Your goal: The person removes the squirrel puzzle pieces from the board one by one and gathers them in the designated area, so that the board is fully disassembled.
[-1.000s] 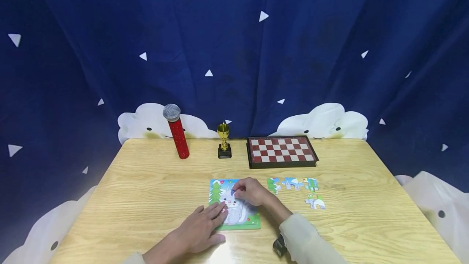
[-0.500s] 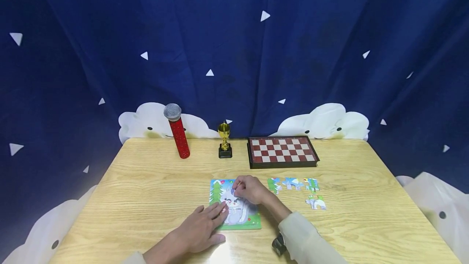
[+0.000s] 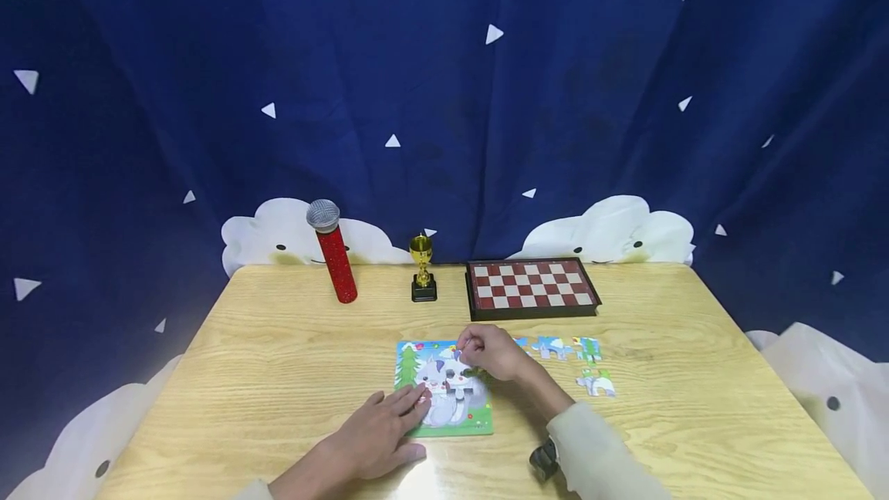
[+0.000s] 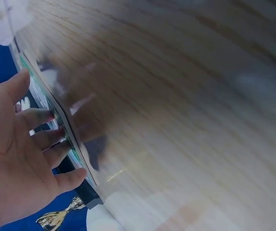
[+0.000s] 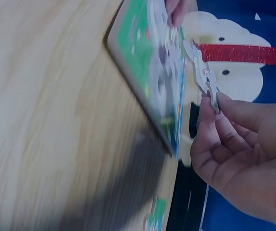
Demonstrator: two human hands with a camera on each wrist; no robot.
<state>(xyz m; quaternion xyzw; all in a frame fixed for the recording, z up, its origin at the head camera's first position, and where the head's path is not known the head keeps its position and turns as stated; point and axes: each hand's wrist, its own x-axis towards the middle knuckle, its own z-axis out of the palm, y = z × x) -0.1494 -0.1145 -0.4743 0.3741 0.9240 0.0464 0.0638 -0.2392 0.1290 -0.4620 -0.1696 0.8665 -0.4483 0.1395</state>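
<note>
A square jigsaw puzzle [image 3: 454,430] with a pale cartoon animal, a green tree and a green lower border lies on the table. Against its lower left part rests my left hand [image 3: 378,434], fingers extended over the picture; the left wrist view shows this hand [image 4: 20,149] with fingers spread at the board's edge. Above the upper right of the puzzle, my right hand [image 3: 491,352] pinches a puzzle piece [image 5: 201,70] between thumb and fingertips. The piece is raised off the board and tilted, with part of the animal's face on it.
Several loose puzzle pieces [image 3: 596,383] lie right of the board. Behind stand a red microphone [image 3: 338,265], a small gold trophy cup [image 3: 423,268] and a black-framed checkered board [image 3: 533,285]. A blue curtain [image 3: 389,60] hangs beyond the table [image 3: 278,346].
My right hand has lifted and shifted right and slightly away, bringing the puzzle piece up off the picture. The left hand stays in place on the puzzle.
</note>
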